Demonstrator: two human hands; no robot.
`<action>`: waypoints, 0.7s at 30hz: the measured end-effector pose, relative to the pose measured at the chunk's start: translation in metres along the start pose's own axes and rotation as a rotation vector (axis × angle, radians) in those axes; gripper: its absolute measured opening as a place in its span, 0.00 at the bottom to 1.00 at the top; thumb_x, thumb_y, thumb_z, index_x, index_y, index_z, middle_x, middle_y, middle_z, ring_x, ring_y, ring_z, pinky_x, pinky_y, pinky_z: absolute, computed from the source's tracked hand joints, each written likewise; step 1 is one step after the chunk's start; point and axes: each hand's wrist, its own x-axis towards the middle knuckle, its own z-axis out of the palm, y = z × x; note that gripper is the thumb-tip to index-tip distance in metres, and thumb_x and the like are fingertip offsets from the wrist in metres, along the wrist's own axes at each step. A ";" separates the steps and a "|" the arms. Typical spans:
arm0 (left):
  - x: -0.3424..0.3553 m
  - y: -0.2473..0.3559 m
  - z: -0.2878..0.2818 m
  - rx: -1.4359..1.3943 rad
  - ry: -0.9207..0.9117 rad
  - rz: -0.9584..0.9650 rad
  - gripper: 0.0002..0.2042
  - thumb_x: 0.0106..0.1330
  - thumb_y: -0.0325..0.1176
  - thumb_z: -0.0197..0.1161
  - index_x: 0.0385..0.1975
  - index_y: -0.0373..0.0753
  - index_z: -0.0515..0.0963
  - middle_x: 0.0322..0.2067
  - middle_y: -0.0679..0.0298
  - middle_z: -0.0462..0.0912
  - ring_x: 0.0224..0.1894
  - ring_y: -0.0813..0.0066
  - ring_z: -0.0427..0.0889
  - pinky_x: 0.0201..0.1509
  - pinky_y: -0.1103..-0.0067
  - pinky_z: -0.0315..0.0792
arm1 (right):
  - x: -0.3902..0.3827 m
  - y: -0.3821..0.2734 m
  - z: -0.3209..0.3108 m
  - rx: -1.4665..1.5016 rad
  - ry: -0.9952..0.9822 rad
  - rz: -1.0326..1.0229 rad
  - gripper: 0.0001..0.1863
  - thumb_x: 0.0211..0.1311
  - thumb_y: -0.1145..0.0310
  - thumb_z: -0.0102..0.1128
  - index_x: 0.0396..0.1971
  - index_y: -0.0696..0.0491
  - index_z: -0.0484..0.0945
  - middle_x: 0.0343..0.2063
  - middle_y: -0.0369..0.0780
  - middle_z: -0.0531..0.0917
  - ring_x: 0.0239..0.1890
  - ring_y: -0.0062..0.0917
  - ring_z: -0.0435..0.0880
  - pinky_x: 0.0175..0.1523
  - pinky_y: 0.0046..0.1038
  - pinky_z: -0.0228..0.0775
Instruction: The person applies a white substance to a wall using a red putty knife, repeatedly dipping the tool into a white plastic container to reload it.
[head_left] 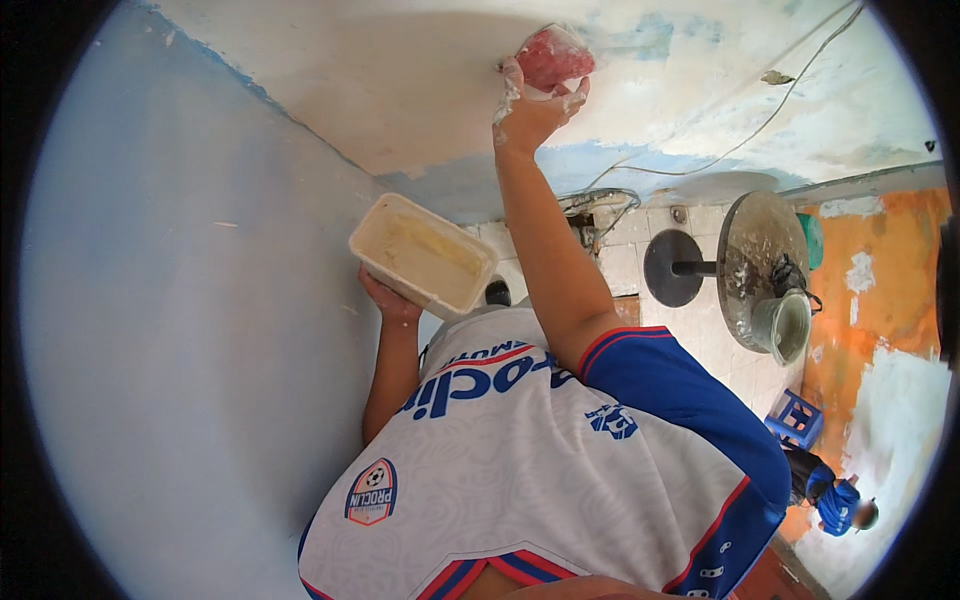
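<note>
My left hand [392,298] grips a cream rectangular plastic tub [400,255] from underneath and along its side. Pale residue coats the tub's inside. High in front of me, my right hand [538,116] is closed on a red, flat-looking spreader [555,58] smeared with white paste. Its kind is not fully clear. The spreader is held up at the pale, patchy wall [420,90], seemingly against it. White paste sticks to my right thumb and fingers.
A bluish wall [180,300] stands close on my left. A cable [745,140] runs along the front wall. To the right are a tipped round table [745,240], a grey bucket [785,330] and a blue stool [796,418]. Another person [838,505] is farther off.
</note>
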 end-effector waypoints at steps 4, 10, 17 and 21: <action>0.000 -0.002 0.004 0.013 0.058 0.020 0.34 0.76 0.61 0.41 0.74 0.46 0.65 0.70 0.59 0.71 0.71 0.54 0.71 0.73 0.56 0.69 | -0.002 0.001 0.000 -0.059 0.016 -0.003 0.61 0.50 0.62 0.85 0.76 0.62 0.48 0.63 0.55 0.65 0.67 0.46 0.68 0.72 0.44 0.62; -0.002 -0.002 -0.005 0.041 0.045 0.020 0.37 0.74 0.64 0.44 0.76 0.47 0.63 0.72 0.58 0.69 0.72 0.51 0.69 0.74 0.54 0.67 | -0.002 -0.001 0.001 -0.010 0.010 -0.052 0.60 0.48 0.57 0.82 0.74 0.65 0.52 0.64 0.57 0.65 0.68 0.50 0.63 0.73 0.49 0.58; -0.009 -0.005 -0.006 0.029 0.085 -0.002 0.34 0.76 0.59 0.41 0.74 0.45 0.65 0.71 0.59 0.71 0.71 0.53 0.71 0.73 0.56 0.69 | 0.000 0.002 -0.007 -0.143 -0.065 -0.041 0.59 0.48 0.53 0.80 0.72 0.70 0.55 0.65 0.58 0.64 0.69 0.51 0.61 0.74 0.49 0.57; -0.010 -0.004 -0.006 0.043 0.083 0.002 0.34 0.76 0.59 0.41 0.74 0.45 0.65 0.71 0.59 0.71 0.71 0.54 0.71 0.73 0.57 0.69 | -0.001 0.003 -0.011 -0.178 -0.114 -0.026 0.61 0.49 0.52 0.80 0.73 0.70 0.52 0.66 0.61 0.63 0.71 0.54 0.60 0.76 0.50 0.55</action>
